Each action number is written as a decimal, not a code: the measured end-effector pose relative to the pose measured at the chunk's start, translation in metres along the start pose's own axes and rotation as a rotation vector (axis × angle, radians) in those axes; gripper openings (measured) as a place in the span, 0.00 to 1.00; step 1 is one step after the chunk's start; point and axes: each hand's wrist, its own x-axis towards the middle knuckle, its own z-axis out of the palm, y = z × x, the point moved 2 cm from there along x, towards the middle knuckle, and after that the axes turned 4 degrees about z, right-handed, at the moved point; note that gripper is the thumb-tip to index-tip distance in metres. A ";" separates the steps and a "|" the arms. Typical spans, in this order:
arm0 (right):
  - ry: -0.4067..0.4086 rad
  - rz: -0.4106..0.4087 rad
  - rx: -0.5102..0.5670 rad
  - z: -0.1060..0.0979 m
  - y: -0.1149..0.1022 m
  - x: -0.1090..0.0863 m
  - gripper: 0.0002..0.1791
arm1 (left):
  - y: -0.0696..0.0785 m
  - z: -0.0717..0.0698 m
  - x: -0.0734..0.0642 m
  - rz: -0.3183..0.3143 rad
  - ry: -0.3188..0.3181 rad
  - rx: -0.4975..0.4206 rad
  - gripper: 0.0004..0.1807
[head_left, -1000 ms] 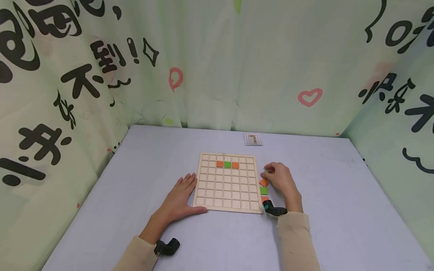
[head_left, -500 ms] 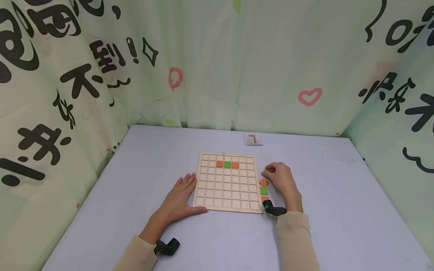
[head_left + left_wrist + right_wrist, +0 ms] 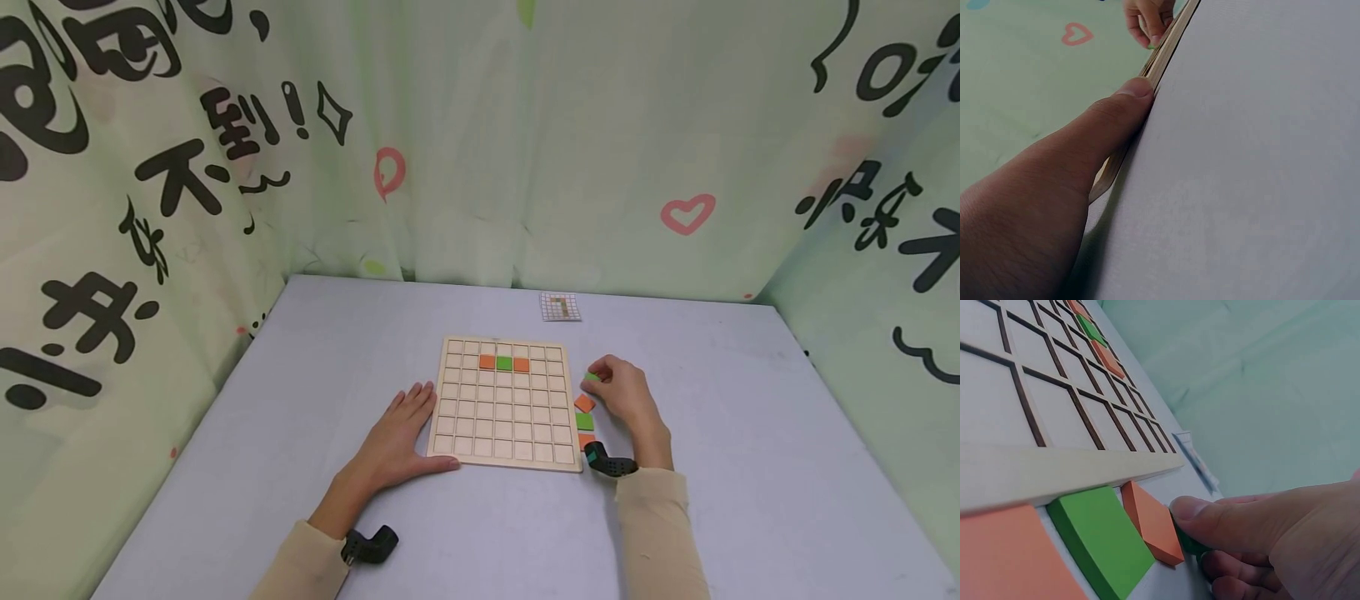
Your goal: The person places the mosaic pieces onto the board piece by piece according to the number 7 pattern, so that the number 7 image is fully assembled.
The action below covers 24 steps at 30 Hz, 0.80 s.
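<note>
A wooden grid board (image 3: 495, 408) lies on the table with an orange, a green and an orange square tile in a row near its far side. My left hand (image 3: 397, 442) rests against the board's left edge, fingers spread and thumb along the near edge (image 3: 1147, 69). Beyond the board's right edge, my right hand (image 3: 622, 392) pinches a green tile (image 3: 592, 377) between thumb and fingers; most of that tile is hidden in the right wrist view. Just nearer lie a tilted orange tile (image 3: 1150, 522), a green tile (image 3: 1100, 537) and another orange tile (image 3: 1016, 556).
A small card (image 3: 560, 307) printed with a grid and a coloured pattern lies behind the board. The white table (image 3: 360, 325) ends at a pale green curtain (image 3: 465, 167) with black lettering.
The green tile in my right hand shows more between the fingertips than before, and the hand has shifted very slightly right. My left hand and the tiles on the board stay put.
</note>
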 end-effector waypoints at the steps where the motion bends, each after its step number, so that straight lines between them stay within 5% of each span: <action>1: 0.003 0.000 0.003 0.000 0.000 0.000 0.17 | 0.000 0.000 0.000 0.001 0.000 -0.001 0.62; 24: 0.030 0.032 0.040 0.001 -0.001 0.001 0.16 | 0.000 0.000 0.000 -0.005 -0.005 -0.011 0.63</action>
